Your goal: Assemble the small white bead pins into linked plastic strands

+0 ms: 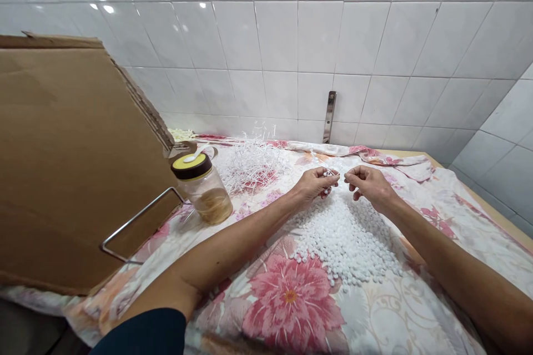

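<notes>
My left hand (318,182) is closed on a small branching white plastic piece (328,173), with small round white bits along it. Close by on the right, my right hand (368,184) has thumb and forefinger pressed together. Whatever it may pinch is too small to make out. Both hands are above the far side of a broad heap of small white beads (347,244). Left of my left hand lies a loose tangle of thin white plastic stems (252,163).
A clear jar (212,205) with a yellow and black lid holds something brownish; a white spoon-like item (196,153) rests on top. A large cardboard box (70,166) and a bent metal bar (139,219) stand left. Floral cloth (291,305) covers the table. Behind is a tiled wall (275,33) with a metal bracket (330,116).
</notes>
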The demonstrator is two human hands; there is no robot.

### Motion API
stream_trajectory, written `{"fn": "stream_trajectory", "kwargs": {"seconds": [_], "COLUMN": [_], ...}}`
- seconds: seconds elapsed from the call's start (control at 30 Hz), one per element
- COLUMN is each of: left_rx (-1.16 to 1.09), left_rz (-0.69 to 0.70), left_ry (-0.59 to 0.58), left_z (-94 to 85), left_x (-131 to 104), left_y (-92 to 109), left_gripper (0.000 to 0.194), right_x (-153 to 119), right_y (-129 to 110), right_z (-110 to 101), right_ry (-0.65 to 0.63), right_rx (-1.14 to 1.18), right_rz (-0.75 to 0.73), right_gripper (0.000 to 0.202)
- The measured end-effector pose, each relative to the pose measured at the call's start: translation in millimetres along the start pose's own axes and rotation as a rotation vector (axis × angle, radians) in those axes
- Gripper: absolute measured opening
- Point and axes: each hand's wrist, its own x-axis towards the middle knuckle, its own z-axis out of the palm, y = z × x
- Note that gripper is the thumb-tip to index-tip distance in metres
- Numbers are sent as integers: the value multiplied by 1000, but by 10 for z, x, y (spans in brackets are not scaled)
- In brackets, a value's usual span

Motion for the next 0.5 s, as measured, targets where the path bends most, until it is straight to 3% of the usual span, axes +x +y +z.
{"fn": "stream_trajectory", "kwargs": {"seconds": [0.27, 0.5], "left_rx": [-29, -184], "left_rz": [-6, -101], "left_ry": [21, 30], "left_z": [-69, -76], "left_x": [28, 58], "left_y": [-25, 7], "left_gripper": [48, 47], "right_x": [-5, -46], "right_y": [-64, -150], "right_z": [-4, -45], "right_ry": [40, -88], "right_rx": [86, 31], "right_rz": [-40, -49], "right_gripper": [23, 25]}}
